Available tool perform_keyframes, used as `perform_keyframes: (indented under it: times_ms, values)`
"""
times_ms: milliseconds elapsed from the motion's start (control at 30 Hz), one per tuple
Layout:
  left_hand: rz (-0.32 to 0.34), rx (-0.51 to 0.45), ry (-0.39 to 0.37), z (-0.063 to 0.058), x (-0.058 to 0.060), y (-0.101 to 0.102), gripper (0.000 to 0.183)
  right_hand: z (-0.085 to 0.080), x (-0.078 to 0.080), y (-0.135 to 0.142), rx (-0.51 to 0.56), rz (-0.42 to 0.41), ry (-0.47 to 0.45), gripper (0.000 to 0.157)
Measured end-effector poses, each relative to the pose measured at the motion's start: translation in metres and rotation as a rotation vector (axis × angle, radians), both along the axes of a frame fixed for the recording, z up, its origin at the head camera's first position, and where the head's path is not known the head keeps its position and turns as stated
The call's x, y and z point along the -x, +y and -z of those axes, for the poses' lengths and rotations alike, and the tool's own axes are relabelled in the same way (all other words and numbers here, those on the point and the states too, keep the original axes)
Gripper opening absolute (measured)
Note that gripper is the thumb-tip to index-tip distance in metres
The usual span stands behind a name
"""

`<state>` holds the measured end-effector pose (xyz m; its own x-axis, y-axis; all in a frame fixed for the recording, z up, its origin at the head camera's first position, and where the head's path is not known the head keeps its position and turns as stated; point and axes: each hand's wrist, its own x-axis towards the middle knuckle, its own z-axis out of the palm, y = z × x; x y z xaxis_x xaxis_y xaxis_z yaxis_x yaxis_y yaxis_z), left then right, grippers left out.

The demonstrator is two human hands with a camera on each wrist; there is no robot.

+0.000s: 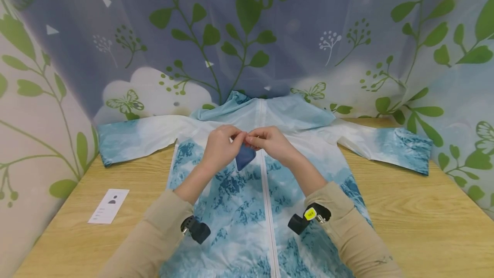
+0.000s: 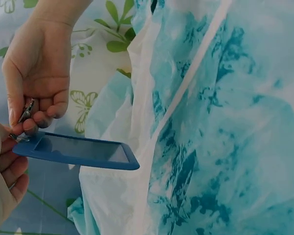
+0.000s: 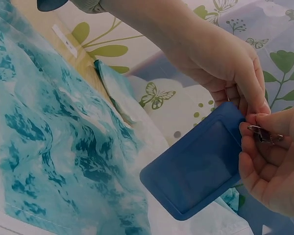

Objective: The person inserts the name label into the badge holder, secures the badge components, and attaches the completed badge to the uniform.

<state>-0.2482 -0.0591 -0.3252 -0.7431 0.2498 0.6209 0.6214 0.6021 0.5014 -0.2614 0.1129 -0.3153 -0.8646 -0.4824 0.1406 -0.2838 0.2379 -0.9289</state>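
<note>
A blue badge holder (image 1: 245,158) with a clear window (image 2: 88,149) hangs tilted over the jacket, its top end at my fingertips. My left hand (image 1: 221,147) pinches it at that end. Close against it, my right hand (image 1: 272,143) holds a small metal clip with a pin (image 3: 264,134) between thumb and fingers. Under both hands a blue and white jacket (image 1: 227,222) with a mountain print lies spread out, zipper (image 1: 266,196) upward. Fingers partly cover where holder and clip meet.
A white card (image 1: 109,206) with a person icon lies on the wooden table (image 1: 417,222), left of the jacket. The jacket's sleeves (image 1: 135,138) reach out to both sides. A leaf-patterned curtain (image 1: 293,42) stands behind the table and along its sides.
</note>
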Motion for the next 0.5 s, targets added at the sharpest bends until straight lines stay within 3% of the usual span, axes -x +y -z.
perform_keyframes:
  times_ms: [367, 500]
  values:
    - [-0.012, -0.100, -0.095, -0.0056, -0.0052, 0.0021, 0.019, 0.0008, 0.0005, 0.0014, 0.022, -0.012, 0.010, 0.026]
    - [-0.018, -0.108, -0.100, -0.0063, -0.0060, 0.0031, 0.019, 0.0009, 0.0001, 0.0008, 0.034, 0.015, -0.033, 0.027]
